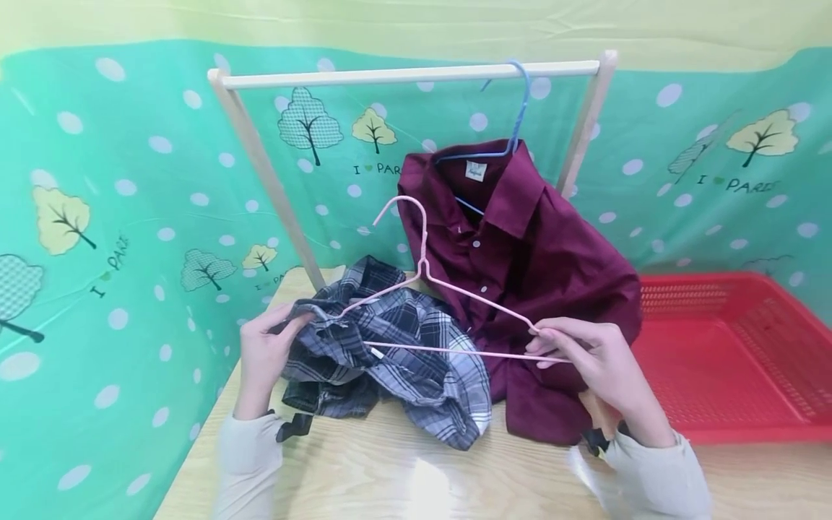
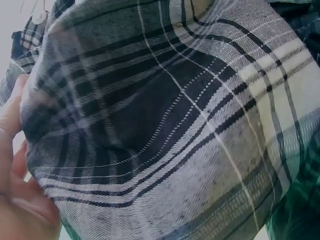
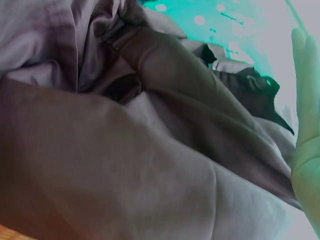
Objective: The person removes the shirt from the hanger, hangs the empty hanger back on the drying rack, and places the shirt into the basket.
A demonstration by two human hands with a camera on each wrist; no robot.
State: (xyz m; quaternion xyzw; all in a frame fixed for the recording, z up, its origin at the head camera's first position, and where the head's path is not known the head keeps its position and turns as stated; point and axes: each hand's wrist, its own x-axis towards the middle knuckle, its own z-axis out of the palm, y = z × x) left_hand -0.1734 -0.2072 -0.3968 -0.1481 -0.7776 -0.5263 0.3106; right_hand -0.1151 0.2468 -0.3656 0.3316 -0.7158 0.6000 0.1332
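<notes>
In the head view a pink clothes hanger is held up over the table, its hook upward. My right hand pinches its right corner. My left hand grips the edge of a black, grey and white plaid shirt, and the hanger's left end is hidden inside the cloth. Plaid fabric fills most of the left wrist view, with fingers at its left edge. Behind the pink hanger, a maroon shirt hangs on a blue hanger; its cloth also fills much of the right wrist view.
A wooden rack with a white rail stands on the wooden table. At the right lies a red plastic basket. A green patterned curtain closes off the back and left side.
</notes>
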